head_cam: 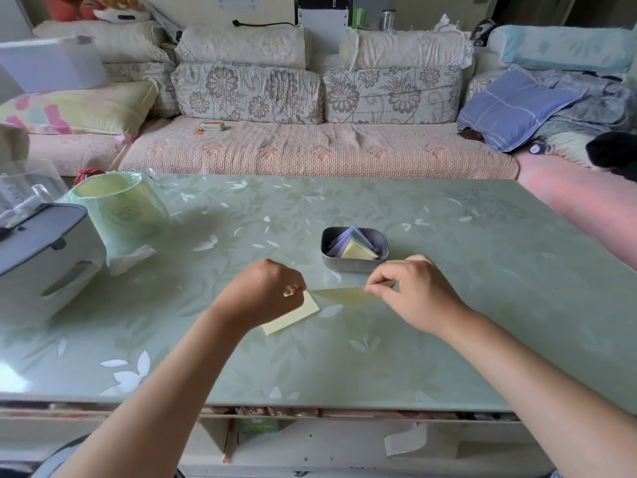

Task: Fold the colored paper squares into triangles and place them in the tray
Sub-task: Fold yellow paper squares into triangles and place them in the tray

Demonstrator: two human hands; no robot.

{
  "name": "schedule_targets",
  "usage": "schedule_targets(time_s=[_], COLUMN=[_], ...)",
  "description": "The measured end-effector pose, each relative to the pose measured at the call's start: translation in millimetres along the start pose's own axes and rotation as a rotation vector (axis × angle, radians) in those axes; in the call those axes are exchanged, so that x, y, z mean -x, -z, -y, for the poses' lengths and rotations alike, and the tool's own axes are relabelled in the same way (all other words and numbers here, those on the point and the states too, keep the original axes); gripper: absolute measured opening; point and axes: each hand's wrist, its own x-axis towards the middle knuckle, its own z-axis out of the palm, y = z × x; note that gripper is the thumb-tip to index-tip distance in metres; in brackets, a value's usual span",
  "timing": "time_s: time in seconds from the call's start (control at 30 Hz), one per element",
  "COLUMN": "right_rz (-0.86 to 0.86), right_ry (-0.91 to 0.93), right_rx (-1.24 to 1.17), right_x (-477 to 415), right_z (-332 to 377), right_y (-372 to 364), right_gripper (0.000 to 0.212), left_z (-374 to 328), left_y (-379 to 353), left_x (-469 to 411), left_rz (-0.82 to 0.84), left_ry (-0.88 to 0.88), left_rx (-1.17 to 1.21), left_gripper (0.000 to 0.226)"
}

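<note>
Yellow paper sheet (344, 294) in right hand (413, 291) pinch, yellow paper square (296, 317) in left hand (265, 291) grip, near grey metal tray (355, 267).

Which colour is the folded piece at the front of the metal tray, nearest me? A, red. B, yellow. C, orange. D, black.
B: the yellow triangle leans at the near side of the tray, with purple folded pieces stacked behind it.
</note>
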Motion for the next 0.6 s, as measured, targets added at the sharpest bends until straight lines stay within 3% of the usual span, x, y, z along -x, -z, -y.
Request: schedule_targets(time_s=[0.07, 0.17, 0.27, 0.4, 0.5, 0.6], right_rz=[0.001, 0.038, 0.094, 0.031, -0.060, -0.098], right_ry=[0.000, 0.034, 0.123, 0.170, 0.165, 0.206], right_rx=[0.012, 0.029, 0.040, 0.036, 0.062, 0.090], right_x=[-0.8, -2.3, -4.1, -4.0, -1.9, 0.2], right_z=[0.8, 3.1, 10.9, 18.8, 16.3, 15.8], right_y=[1.5, 1.6, -1.0, -5.2, -6.6, -5.9], right_gripper=[0.009, 0.008, 0.005, 0.010, 0.039, 0.051], left_z=[3.7, -6.9, -29.8, -47.8, -50.9, -49.5], left_y=[3.7, -0.9, -13.2, -23.4, -24.1, -26.1], left_x=[-0.8, -1.4, -2.3, -6.1, -9.4, -11.6], left_rz=[-0.025, -0.206, -0.106, -0.082, -0.068, -0.042], left_ry=[0.050, 0.000, -0.035, 0.003, 0.223, 0.525], left_rx=[-0.038, 0.068, 0.257, 0.305, 0.410, 0.715], left_gripper=[0.012, 0.014, 0.031, 0.005, 0.010, 0.011])
